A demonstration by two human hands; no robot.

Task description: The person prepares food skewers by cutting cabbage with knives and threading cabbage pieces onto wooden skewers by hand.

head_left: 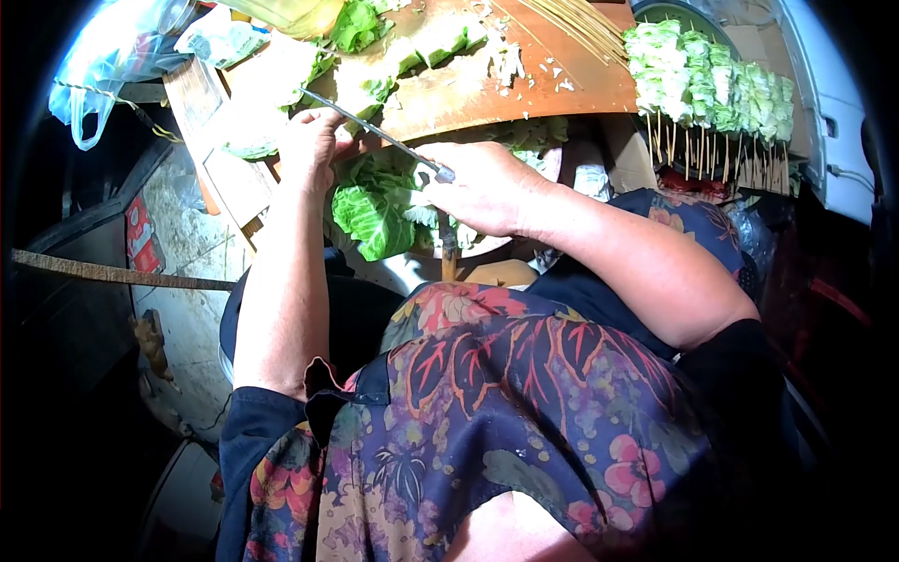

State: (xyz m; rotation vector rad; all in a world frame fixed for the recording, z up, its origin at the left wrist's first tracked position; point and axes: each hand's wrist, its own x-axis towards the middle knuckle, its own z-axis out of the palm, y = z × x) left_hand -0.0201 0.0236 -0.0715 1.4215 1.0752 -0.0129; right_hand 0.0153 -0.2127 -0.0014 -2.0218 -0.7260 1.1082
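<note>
In the head view, a floral garment (524,375) lies nearest the camera, the person's forearms reaching past it. The right hand (487,187) grasps the near end of a thin dark tool (384,134), perhaps a knife seen edge-on. The left hand (314,145) has bent fingers beside its far end; whether they pinch anything, I cannot tell. Leafy greens (375,211) sit below, between the arms.

The work looks well under way: rows of skewered greens (712,84) are finished at right, while cut greens (440,47) and bare sticks (571,23) remain unthreaded.

Scraps dot the orange-brown board (449,105). A plastic bag (103,84) hangs at upper left, above grimy floor tiles (192,309); the surroundings are dark.
</note>
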